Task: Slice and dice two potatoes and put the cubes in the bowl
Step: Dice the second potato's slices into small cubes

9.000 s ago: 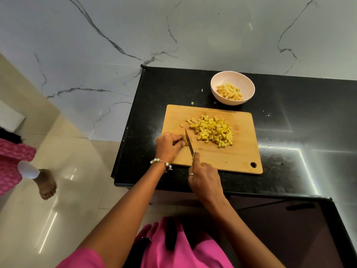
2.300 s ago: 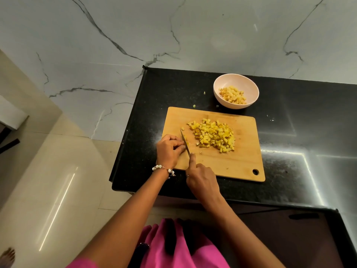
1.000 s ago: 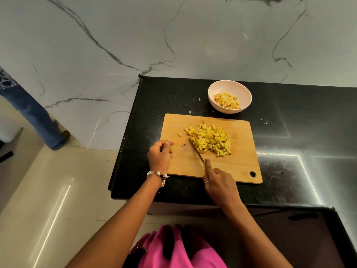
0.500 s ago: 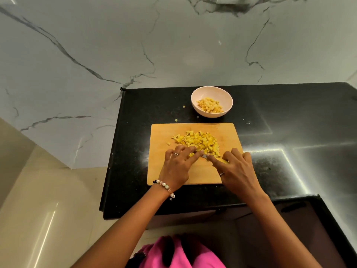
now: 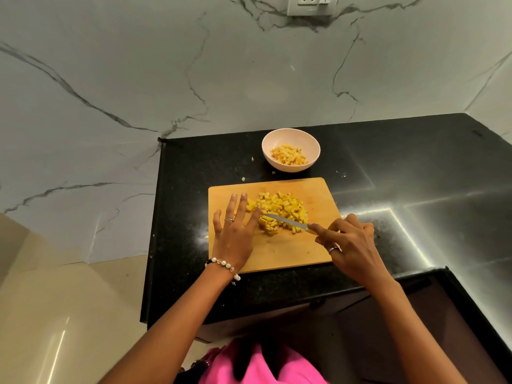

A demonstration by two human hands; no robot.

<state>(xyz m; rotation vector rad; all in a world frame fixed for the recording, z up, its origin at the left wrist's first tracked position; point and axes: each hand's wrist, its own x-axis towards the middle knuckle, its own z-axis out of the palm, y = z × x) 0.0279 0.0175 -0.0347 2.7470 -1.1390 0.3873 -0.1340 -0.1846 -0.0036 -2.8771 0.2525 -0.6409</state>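
The right hand (image 5: 350,246) grips the handle of a knife (image 5: 285,220), index finger extended along its spine; the blade lies nearly flat across the near side of a pile of yellow potato cubes (image 5: 279,212), tip pointing left. The left hand (image 5: 235,231) is open, fingers straight and spread, its fingertips (image 5: 243,196) touching the left flank of the pile, index tip meeting the blade tip. Hand and blade thus bracket the cubes from two sides.

The pile sits in the far centre of a wooden cutting board (image 5: 288,253) on a black countertop (image 5: 415,167). Beyond the board, apart from it, stands a pale bowl (image 5: 267,151) already holding a smaller batch of cubes. A few stray bits lie on the counter to the left of the bowl.

The step appears to be gathering the cubes for transfer; dicing looks finished. To do it well, the blade should stay low and flat as a scoop, the open palm sweeping cubes onto it. Small loads reduce spillage across the gap to the bowl; alternatively, the board could be brought to the bowl's rim. Fingertips should stay clear of the cutting edge.
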